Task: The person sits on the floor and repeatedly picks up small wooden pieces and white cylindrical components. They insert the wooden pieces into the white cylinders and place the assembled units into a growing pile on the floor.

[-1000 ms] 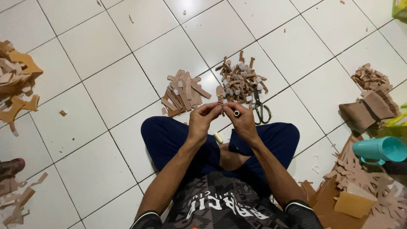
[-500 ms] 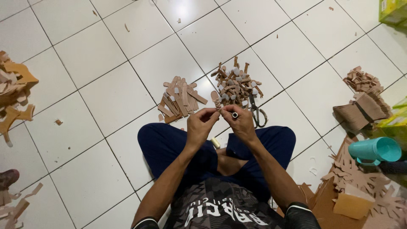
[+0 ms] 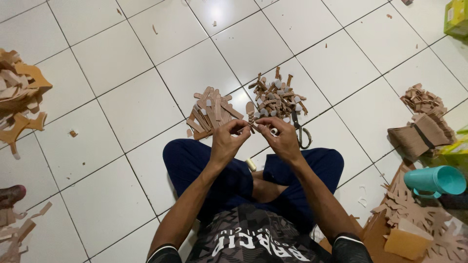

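Setting: white tiled floor (image 3: 122, 112); a person sits cross-legged on it in dark blue trousers, seen from above.
Left hand (image 3: 228, 141): raised over the lap, its grip pinched on one end of a small brown cardboard strip (image 3: 252, 127).
Right hand (image 3: 280, 139): facing the left, its grip pinched on the other end of that strip; the two hands meet at the fingertips, apparently so the small piece can be worked close to the eyes.
Held piece, location: in the air between both hands, above the knees, just in front of the two nearest piles.
Plain strips pile (image 3: 210, 113): flat brown cardboard strips, heaped just beyond the left hand, within easy reach.
Tipped pieces pile (image 3: 275, 95): brown strips with pale ends, kept apart from the plain ones, just beyond the right hand.
Scissors (image 3: 302, 134): lying on the floor beside the right hand.
Small pale roll (image 3: 250, 164): on the floor between the knees.
Teal cup (image 3: 434, 181): on its side at far right, near cardboard offcuts (image 3: 419, 214).
Bundled strips (image 3: 419, 134): banded stack, well to the right.
Scrap heap (image 3: 19, 92): far left edge.
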{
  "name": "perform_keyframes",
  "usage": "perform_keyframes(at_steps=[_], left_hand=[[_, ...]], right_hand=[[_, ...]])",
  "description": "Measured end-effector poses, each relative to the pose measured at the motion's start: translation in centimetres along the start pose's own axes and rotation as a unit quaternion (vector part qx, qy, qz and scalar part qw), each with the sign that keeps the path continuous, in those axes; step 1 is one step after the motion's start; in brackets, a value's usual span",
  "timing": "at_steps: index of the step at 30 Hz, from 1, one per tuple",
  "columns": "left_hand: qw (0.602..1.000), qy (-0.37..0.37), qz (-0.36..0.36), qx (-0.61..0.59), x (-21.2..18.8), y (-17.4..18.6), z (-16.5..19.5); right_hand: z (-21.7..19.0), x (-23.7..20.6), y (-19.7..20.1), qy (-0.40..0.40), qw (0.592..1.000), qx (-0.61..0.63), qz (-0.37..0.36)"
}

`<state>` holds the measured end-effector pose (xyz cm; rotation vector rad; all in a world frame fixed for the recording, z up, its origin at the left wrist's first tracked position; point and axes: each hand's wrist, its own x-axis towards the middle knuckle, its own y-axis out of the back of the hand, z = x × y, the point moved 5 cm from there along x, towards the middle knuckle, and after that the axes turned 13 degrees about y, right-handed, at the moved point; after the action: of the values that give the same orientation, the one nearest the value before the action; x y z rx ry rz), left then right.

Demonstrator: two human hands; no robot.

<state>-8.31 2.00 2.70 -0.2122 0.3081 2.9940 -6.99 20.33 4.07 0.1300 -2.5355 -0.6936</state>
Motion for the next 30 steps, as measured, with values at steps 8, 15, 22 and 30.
perform_keyframes(at_steps=[8,15,22,30], left_hand=[[0.989,-0.091,0.099,0.069,-0.9,-0.3,0.9],[0.992,0.076,0.031,-0.095,0.5,-1.6,-1.5],[0.984,0.093,-0.081,-0.132,0.6,-1.1,-1.5],[0.999,0.004,-0.042,-0.018,-0.4,-1.0,0.3]], right_hand=[[1.2,0.5,-1.5,-0.071,0.994,0.059,-0.052],[1.9,-0.4,-2.4,-0.157,0.975,0.148,0.049],[1.5,-0.6,-2.2,-0.126,0.974,0.18,0.056],[2.9,-0.6,-2.2,-0.193,0.935,0.283,0.093]])
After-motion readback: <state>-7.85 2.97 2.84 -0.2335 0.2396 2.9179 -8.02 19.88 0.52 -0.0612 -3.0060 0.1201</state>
